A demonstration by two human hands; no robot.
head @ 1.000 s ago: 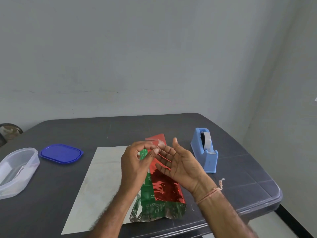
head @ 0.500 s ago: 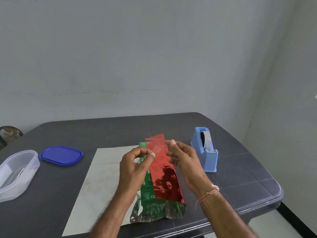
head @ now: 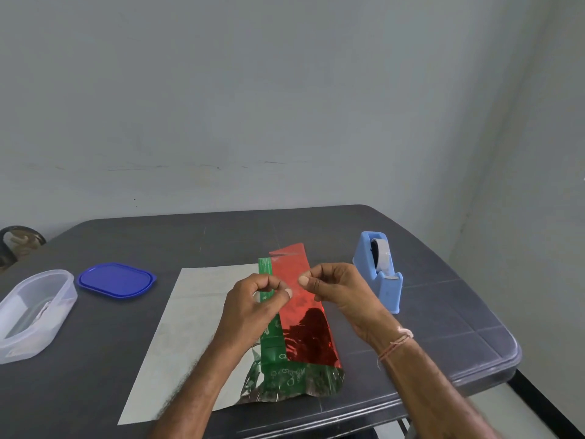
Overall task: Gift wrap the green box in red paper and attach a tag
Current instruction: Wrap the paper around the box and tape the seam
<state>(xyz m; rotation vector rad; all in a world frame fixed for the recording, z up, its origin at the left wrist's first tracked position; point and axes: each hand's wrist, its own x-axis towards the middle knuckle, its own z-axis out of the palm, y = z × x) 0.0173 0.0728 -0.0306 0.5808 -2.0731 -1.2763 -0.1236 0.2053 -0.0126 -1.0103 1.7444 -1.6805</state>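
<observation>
1. Green box (head: 269, 343): lies by the middle of the table's (head: 443, 327) near edge. It is partly covered by red paper (head: 304, 312), whose pale underside spreads left.
2. Left hand (head: 253, 299): thumb and forefinger pinch one end of a clear tape strip (head: 294, 285) above the box.
3. Right hand (head: 335, 286): pinches the strip's other end.
4. Tape dispenser (head: 380, 270): toward the right edge.
5. Blue lid (head: 117, 280), clear container (head: 34, 315): toward the left edge.
</observation>
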